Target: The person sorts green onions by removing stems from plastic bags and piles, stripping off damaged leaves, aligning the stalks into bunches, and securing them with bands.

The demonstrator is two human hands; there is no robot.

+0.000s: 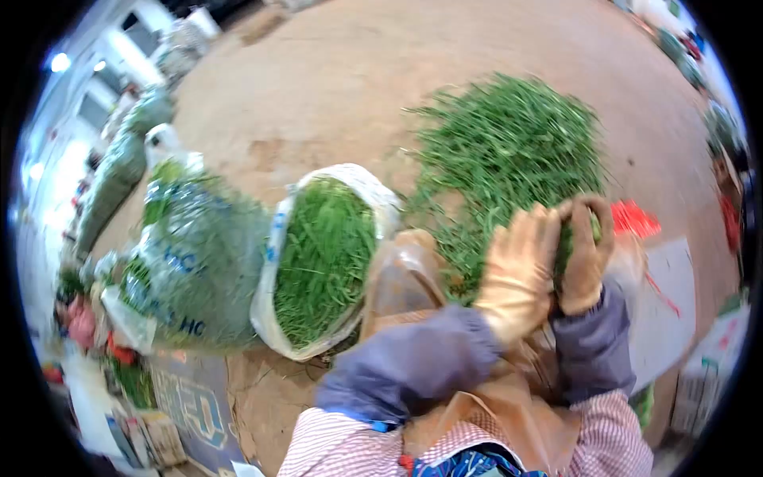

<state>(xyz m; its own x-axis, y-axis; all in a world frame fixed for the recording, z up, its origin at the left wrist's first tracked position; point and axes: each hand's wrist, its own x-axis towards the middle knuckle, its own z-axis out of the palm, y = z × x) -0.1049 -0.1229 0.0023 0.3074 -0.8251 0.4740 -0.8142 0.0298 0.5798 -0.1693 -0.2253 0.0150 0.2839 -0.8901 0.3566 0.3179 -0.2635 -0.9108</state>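
A loose heap of green stalks (509, 143) lies on the floor ahead of me. My gloved left hand (520, 266) is at the near edge of this heap, its fingers stretched out and side by side, next to my right hand. The gloved right hand (586, 250) has its fingers curled round a small bunch of greens (563, 253), partly hidden between the two hands. To the left, an open white bag (266, 298) holds cut greens (327, 258).
Left of the open bag stands a full clear plastic bag (207, 254). Red ties (633, 219) and a pale flat board (668, 310) lie to the right. Long filled sacks (119, 187) line the far left, and boxes (711, 374) stand at the lower right.
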